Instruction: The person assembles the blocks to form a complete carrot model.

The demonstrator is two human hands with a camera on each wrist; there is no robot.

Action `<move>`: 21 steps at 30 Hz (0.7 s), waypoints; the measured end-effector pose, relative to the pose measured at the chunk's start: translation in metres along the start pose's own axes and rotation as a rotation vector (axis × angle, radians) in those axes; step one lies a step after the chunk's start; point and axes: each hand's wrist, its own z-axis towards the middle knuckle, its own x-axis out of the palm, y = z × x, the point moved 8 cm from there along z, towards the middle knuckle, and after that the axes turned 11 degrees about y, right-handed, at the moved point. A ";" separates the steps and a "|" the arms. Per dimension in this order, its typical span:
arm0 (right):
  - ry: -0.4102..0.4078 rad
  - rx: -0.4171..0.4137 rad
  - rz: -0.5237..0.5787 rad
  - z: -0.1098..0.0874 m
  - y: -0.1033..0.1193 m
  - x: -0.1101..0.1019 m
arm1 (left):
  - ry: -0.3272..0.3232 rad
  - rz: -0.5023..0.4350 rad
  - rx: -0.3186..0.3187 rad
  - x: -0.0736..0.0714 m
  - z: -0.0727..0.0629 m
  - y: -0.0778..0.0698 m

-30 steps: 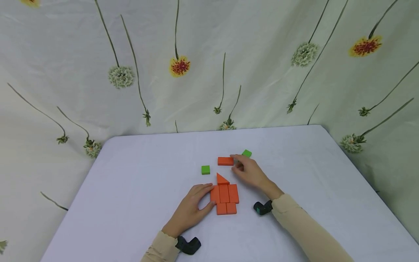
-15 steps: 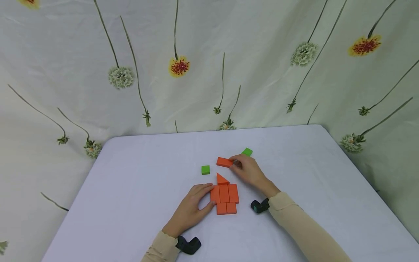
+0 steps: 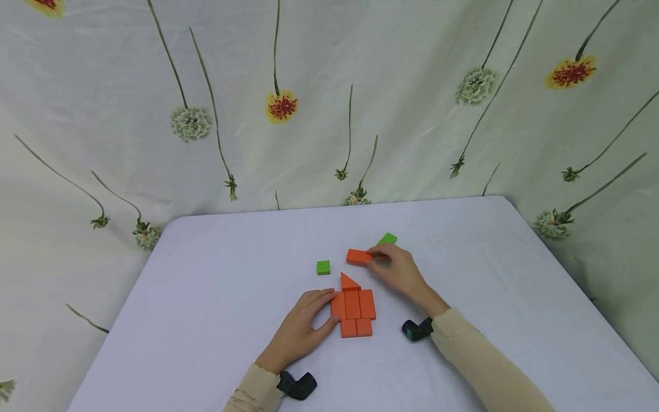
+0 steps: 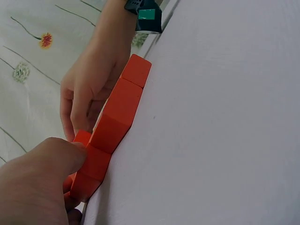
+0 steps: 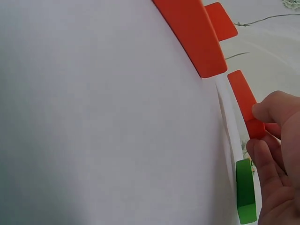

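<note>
Your right fingers [image 3: 383,248], nearly closed, pinch one end of the loose block [image 3: 357,257], its free end left of them. Your left fingers [image 3: 318,298], spread, touch the block group [image 3: 353,304]. Step (apparently): positioning. Next move calls for a steady pinch.

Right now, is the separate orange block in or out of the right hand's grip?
In: the right hand pinches the orange block between thumb and fingers.
</note>
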 end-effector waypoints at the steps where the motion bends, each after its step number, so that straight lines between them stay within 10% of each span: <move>1: -0.005 -0.005 0.008 -0.002 0.000 -0.001 | -0.001 0.000 0.002 0.000 0.000 0.000; 21: -0.032 -0.112 0.151 -0.045 0.013 -0.012 | 0.014 -0.008 -0.008 0.000 0.000 0.000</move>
